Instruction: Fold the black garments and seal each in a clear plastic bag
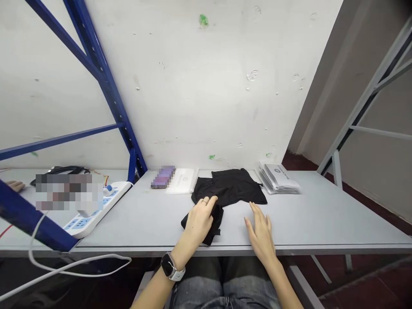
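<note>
My left hand (200,219) is curled over a small bunched black cloth (216,223) near the table's front edge, covering part of it. Its fingertips are hidden against the fabric. My right hand (260,234) is at the table's surface to the right, with its fingers stretched out and nothing in them. Just beyond both hands lies a larger black cloth garment (233,186), spread unevenly; its exact kind does not show.
White packets (278,178) with printing are stacked at the back right. A flat white packet (183,180) and a blurred purple item (163,177) lie back left. A white power strip (96,210) sits beside the blue frame (109,90). Another person's hand (15,185) shows far left.
</note>
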Available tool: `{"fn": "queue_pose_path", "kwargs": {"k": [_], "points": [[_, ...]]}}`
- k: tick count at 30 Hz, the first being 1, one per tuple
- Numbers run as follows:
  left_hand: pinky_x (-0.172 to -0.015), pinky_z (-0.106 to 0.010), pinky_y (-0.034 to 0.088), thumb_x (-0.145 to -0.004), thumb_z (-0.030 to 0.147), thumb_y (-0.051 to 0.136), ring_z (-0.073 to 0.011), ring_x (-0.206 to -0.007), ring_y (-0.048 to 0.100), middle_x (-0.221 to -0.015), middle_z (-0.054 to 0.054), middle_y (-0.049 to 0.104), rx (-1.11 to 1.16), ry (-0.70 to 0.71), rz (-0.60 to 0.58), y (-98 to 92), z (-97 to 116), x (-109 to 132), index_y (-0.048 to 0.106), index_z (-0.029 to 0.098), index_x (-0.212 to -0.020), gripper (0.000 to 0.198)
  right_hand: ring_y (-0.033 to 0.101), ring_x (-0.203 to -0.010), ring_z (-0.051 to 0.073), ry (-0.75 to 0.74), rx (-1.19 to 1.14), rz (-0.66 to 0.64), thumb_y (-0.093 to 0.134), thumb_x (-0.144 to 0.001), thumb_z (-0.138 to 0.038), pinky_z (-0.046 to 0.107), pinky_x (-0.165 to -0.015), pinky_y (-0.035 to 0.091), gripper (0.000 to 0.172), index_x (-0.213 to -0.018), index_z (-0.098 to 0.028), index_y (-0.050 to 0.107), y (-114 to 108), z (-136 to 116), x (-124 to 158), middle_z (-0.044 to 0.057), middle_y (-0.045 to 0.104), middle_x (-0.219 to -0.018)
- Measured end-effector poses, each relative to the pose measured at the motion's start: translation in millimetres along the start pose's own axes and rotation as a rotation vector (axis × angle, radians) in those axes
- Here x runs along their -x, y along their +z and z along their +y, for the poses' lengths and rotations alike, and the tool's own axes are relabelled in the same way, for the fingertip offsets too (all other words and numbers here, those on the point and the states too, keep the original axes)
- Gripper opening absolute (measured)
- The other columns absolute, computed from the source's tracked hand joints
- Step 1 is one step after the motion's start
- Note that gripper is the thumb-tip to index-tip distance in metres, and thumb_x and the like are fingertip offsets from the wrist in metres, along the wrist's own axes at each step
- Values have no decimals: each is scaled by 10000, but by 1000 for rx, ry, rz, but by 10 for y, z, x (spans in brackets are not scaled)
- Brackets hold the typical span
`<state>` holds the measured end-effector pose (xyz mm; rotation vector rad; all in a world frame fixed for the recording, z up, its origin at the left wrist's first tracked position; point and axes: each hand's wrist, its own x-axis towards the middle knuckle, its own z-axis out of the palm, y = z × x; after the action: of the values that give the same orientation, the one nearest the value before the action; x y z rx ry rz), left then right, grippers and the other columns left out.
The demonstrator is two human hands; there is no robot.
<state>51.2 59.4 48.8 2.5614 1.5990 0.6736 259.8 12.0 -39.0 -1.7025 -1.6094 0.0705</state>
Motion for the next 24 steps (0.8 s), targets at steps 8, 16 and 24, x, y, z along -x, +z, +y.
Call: {"fn": "queue_pose_path", "kwargs": {"k": [8, 16, 24], "points": [[-915, -315, 450, -945, 286, 369, -183, -1022, 582, -1053, -46, 628, 292, 98, 17, -5, -225, 112, 581, 228, -1113, 277, 294, -1372, 300, -42, 63, 17, 256, -978, -418, 556, -1120, 177, 521, -1434, -171, 298, -1, -13, 17, 129, 387, -1458], [-1129, -440, 276, -954, 308, 354, -218, -1411, 232, -1514, -46, 306, 116, 180, -223, 292, -506, 344, 318, 248, -1442, 493, 256, -1394, 273, -77, 123, -23, 289, -981, -391, 569, -1125, 162, 505, -1432, -165, 311, -33, -76, 6, 108, 397, -1458], [-1118, -389, 327, -953, 210, 239, -181, -1381, 310, -1457, -90, 410, 195, 54, -23, 456, -196, 394, 432, 134, -1363, 460, 278, -1392, 207, -427, 11, -397, 318, -985, -374, 420, -1145, 272, 501, -1450, -190, 318, -119, -770, 123, 44, 372, -1480]]}}
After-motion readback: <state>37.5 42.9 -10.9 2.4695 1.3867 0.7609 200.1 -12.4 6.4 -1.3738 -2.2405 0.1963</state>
